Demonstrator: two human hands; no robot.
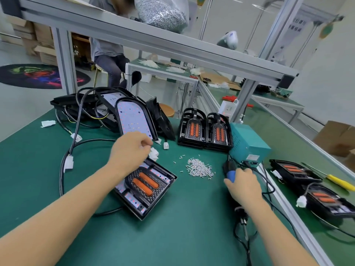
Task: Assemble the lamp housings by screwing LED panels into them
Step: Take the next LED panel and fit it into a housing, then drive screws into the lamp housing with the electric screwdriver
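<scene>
Two bare hands work over a green counter point(182, 227) seen from a head camera. Nearest the person lies a black lamp housing point(146, 189) with a white LED panel seated inside and two orange strips on its raised centre. The left hand point(130, 148) hovers above the far end of that housing, its fingers curled with the tips drawn together as if pinching something small; motion blur hides whether a screw is there. The right hand point(245, 187) wraps its grip around the blue-and-black handle of a corded electric screwdriver point(230, 172), whose bit end points back toward the person, well away from the housing. A loose pile of small silver screws point(199, 167) sits between the two hands, just beside the housing. Several risks appear likely. A screw pinched this lightly could drop and roll into the housing's ribbed interior. The driver must be swung round before use, and its cable point(267, 189) could drag through the screw pile or snag. Nothing visibly clamps the housing, so driving torque might spin it or shift the panel off its holes. Black cables point(76, 131) and white connectors point(153, 153) crowd the left hand and may catch it. Finished and waiting housings point(205, 129) stand farther back.
</scene>
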